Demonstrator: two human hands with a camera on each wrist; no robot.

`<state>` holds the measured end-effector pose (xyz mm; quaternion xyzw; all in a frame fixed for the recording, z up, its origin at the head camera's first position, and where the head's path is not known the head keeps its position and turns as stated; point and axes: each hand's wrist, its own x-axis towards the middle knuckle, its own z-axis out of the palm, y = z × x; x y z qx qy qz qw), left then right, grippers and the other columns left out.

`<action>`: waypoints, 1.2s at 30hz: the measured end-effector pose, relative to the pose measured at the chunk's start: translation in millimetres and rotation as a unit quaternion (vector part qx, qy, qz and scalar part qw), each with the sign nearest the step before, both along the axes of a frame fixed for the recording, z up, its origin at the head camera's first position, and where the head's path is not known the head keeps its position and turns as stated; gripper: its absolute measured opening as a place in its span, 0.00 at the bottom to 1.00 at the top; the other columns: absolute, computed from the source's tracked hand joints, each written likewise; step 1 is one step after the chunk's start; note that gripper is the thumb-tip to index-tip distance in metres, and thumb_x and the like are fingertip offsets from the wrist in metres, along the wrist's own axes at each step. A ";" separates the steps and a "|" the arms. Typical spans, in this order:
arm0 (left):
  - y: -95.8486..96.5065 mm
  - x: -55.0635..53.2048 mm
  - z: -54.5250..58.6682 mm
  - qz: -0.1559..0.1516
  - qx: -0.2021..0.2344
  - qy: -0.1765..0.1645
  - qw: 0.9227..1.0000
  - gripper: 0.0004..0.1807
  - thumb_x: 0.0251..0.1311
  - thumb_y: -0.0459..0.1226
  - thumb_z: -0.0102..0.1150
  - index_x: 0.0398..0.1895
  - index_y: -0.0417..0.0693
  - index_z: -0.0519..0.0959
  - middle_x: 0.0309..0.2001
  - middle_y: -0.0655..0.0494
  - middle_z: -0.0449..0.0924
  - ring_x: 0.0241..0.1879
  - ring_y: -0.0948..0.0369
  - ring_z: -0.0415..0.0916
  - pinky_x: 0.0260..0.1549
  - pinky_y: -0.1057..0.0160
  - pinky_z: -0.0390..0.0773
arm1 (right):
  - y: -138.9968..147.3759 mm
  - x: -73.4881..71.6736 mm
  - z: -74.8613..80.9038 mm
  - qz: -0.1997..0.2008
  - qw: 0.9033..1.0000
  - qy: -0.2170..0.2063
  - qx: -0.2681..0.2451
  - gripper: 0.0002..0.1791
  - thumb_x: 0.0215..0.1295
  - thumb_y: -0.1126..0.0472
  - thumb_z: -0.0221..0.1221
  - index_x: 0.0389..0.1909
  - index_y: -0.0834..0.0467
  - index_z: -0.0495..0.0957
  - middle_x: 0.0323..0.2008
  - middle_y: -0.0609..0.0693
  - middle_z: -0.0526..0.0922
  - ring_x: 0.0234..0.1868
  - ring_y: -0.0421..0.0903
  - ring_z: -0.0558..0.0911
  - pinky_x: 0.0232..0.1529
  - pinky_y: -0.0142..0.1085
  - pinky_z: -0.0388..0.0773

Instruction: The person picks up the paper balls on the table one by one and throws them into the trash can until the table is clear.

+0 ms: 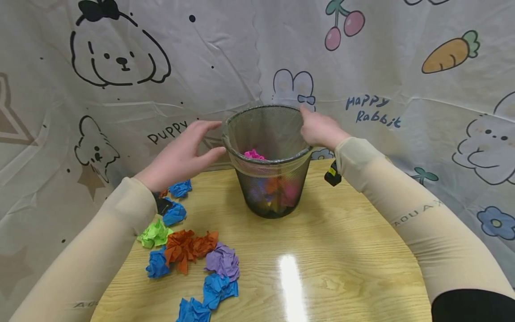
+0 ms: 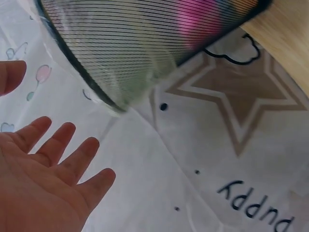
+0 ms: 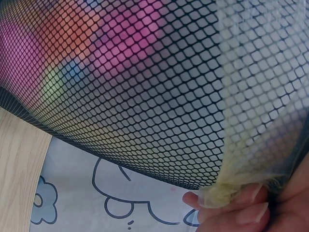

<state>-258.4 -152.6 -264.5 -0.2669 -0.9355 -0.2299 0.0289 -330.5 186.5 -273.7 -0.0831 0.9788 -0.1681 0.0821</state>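
Pale sleeves [image 1: 386, 188] flank a mesh bin [image 1: 273, 162]: left hand [image 1: 177, 154] spread beside it, right hand [image 1: 319, 128] pinching its knotted liner [image 3: 219, 193].

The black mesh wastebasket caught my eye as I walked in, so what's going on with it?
A person's right hand holds the rim of the black mesh wastebasket, its fingers at the bunched knot of the translucent yellowish plastic liner. The left hand is spread by the opposite side, apart from the rim. Crumpled coloured paper, including a bright pink piece, lies inside. The basket stands on a light wooden table, with crumpled orange, blue, purple and green papers to its left.
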 end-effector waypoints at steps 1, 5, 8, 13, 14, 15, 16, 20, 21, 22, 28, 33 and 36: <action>-4.0 1.7 -2.3 0.008 0.001 -0.003 1.000 0.41 0.72 0.62 0.50 0.81 0.54 0.57 0.78 0.52 0.55 0.74 0.51 0.59 0.67 0.41 0.64 | -0.1 0.1 0.1 0.000 1.000 -0.002 -0.003 0.39 0.76 0.65 0.33 0.82 0.57 0.28 0.78 0.63 0.55 0.46 0.57 0.77 0.52 0.49 0.75; -18.1 5.6 -14.1 0.027 -0.001 -0.015 1.000 0.38 0.72 0.60 0.51 0.78 0.52 0.61 0.75 0.50 0.58 0.71 0.50 0.63 0.65 0.40 0.66 | -0.2 0.3 0.0 0.000 1.000 -0.001 -0.006 0.39 0.76 0.65 0.34 0.82 0.57 0.28 0.79 0.63 0.53 0.51 0.57 0.76 0.56 0.50 0.74; -25.8 3.9 -25.5 0.035 -0.017 -0.024 0.999 0.38 0.73 0.59 0.51 0.78 0.52 0.61 0.75 0.48 0.59 0.68 0.48 0.66 0.63 0.39 0.69 | 0.6 0.5 0.6 -0.003 1.000 0.000 -0.008 0.39 0.76 0.65 0.34 0.82 0.58 0.29 0.79 0.63 0.52 0.61 0.60 0.75 0.63 0.52 0.71; -37.8 -5.6 -48.1 0.048 -0.062 -0.050 0.996 0.40 0.74 0.57 0.50 0.82 0.51 0.55 0.76 0.40 0.55 0.69 0.41 0.65 0.62 0.34 0.68 | 1.6 0.4 0.6 -0.007 1.000 -0.002 -0.012 0.39 0.76 0.65 0.34 0.82 0.57 0.29 0.80 0.62 0.51 0.64 0.60 0.73 0.66 0.52 0.68; -40.7 -7.9 -53.0 0.050 -0.068 -0.057 0.995 0.40 0.75 0.57 0.49 0.82 0.50 0.54 0.77 0.39 0.54 0.69 0.39 0.64 0.62 0.34 0.67 | 1.5 0.2 0.2 -0.007 1.000 -0.003 -0.013 0.39 0.77 0.65 0.34 0.82 0.57 0.28 0.80 0.62 0.50 0.61 0.59 0.74 0.64 0.52 0.70; -44.1 -10.5 -58.2 0.054 -0.073 -0.062 0.994 0.40 0.75 0.56 0.49 0.83 0.50 0.53 0.77 0.38 0.54 0.70 0.39 0.62 0.63 0.33 0.65 | 1.3 0.1 -0.1 -0.008 1.000 -0.005 -0.015 0.39 0.77 0.65 0.34 0.82 0.56 0.28 0.80 0.62 0.51 0.57 0.59 0.76 0.61 0.51 0.72; -47.9 -13.2 -63.5 0.057 -0.076 -0.069 0.993 0.40 0.75 0.56 0.49 0.83 0.50 0.53 0.77 0.37 0.53 0.71 0.38 0.61 0.63 0.32 0.64 | 1.2 -0.3 -0.7 -0.008 1.000 -0.005 -0.015 0.38 0.77 0.64 0.34 0.82 0.56 0.28 0.80 0.62 0.51 0.54 0.58 0.76 0.59 0.51 0.73; -66.0 -22.8 -84.4 0.074 -0.087 -0.099 0.989 0.41 0.76 0.53 0.50 0.83 0.45 0.51 0.77 0.33 0.51 0.73 0.35 0.55 0.66 0.31 0.60 | 0.2 -1.7 -2.4 -0.009 1.000 0.000 -0.014 0.38 0.77 0.64 0.34 0.83 0.57 0.29 0.78 0.62 0.55 0.49 0.58 0.77 0.53 0.50 0.75; -71.3 -24.9 -89.7 0.080 -0.094 -0.107 0.987 0.41 0.75 0.52 0.50 0.83 0.43 0.51 0.77 0.32 0.51 0.73 0.34 0.54 0.65 0.31 0.60 | -0.2 -2.0 -2.6 -0.010 1.000 -0.001 -0.017 0.38 0.77 0.64 0.34 0.83 0.56 0.29 0.78 0.62 0.56 0.46 0.59 0.77 0.50 0.51 0.76; -76.7 -26.6 -95.2 0.087 -0.102 -0.116 0.984 0.41 0.75 0.52 0.51 0.82 0.41 0.52 0.76 0.30 0.51 0.72 0.33 0.54 0.65 0.31 0.60 | -0.8 -2.4 -3.0 -0.010 1.000 0.001 -0.015 0.38 0.77 0.64 0.34 0.83 0.57 0.29 0.78 0.62 0.56 0.46 0.58 0.77 0.51 0.50 0.76; -99.1 -27.8 -122.0 0.112 -0.161 -0.168 0.966 0.44 0.68 0.51 0.60 0.77 0.32 0.58 0.72 0.23 0.56 0.69 0.29 0.57 0.62 0.30 0.64 | -1.8 -1.7 -2.7 -0.010 1.000 -0.006 -0.019 0.39 0.77 0.65 0.34 0.82 0.56 0.28 0.80 0.61 0.49 0.57 0.58 0.75 0.59 0.50 0.72; -104.8 -23.0 -138.8 0.102 -0.186 -0.212 0.954 0.49 0.63 0.51 0.66 0.77 0.30 0.58 0.72 0.20 0.54 0.69 0.26 0.54 0.60 0.30 0.66 | -0.5 -2.1 -2.5 -0.016 1.000 -0.007 -0.024 0.40 0.77 0.64 0.35 0.82 0.54 0.27 0.80 0.61 0.52 0.30 0.52 0.73 0.42 0.48 0.76; -106.0 -20.9 -149.6 0.104 -0.187 -0.233 0.949 0.50 0.62 0.48 0.69 0.78 0.32 0.57 0.73 0.18 0.48 0.69 0.25 0.52 0.59 0.29 0.66 | 0.1 -1.9 -2.6 -0.016 1.000 -0.007 -0.021 0.40 0.77 0.64 0.35 0.82 0.54 0.27 0.79 0.61 0.53 0.26 0.49 0.70 0.38 0.47 0.76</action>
